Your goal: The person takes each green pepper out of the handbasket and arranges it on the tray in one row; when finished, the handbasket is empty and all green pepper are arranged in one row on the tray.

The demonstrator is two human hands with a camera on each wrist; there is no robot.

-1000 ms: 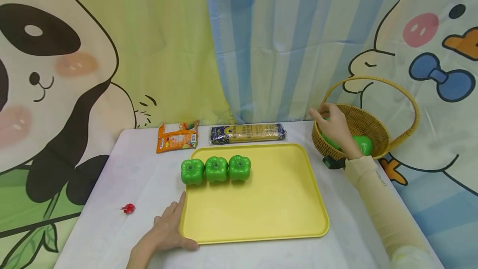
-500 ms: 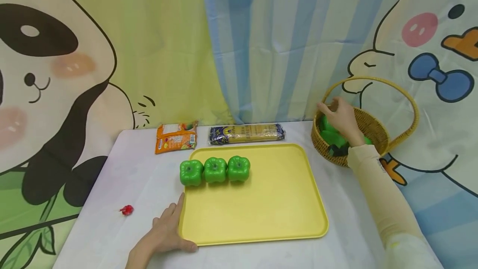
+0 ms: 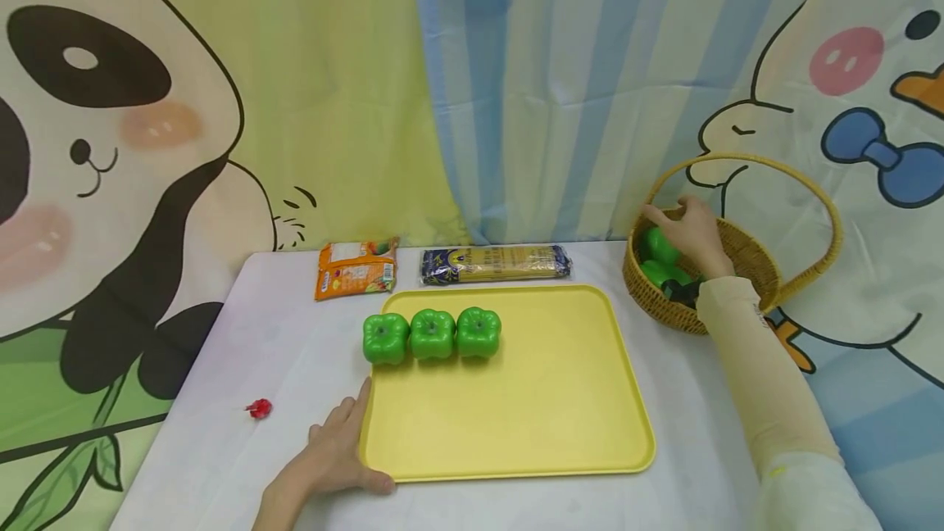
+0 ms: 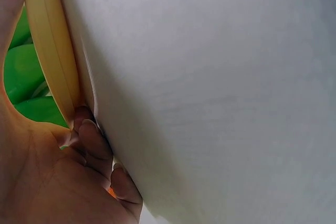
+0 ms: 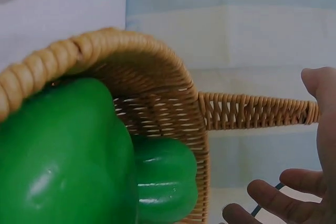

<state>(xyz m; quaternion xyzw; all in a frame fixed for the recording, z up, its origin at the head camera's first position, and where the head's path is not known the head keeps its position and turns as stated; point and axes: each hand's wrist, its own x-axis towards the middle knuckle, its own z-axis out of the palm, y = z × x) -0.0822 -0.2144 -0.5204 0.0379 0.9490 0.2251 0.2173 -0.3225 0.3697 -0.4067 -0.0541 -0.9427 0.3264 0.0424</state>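
1. Rests left hand (image 3: 328,451) at the near left corner of the yellow tray (image 3: 516,408), index along the left edge and thumb by the near one, spread wide apart, braced against the rim
2. Holds right hand (image 3: 692,234) over the wicker basket (image 3: 660,310), close to the handle (image 5: 257,111), with thumb and fingers well parted, gripping nothing
3. Set in a row at the tray's far left: three green peppers (image 3: 433,334), with the leftmost overlapping the left rim
4. Inside the basket, on its left side: at least two more green peppers (image 5: 167,182)
5. Beyond the tray: orange packet (image 3: 356,269) and long packet (image 3: 501,263)
6. Well left of the tray: small red item (image 3: 259,409)
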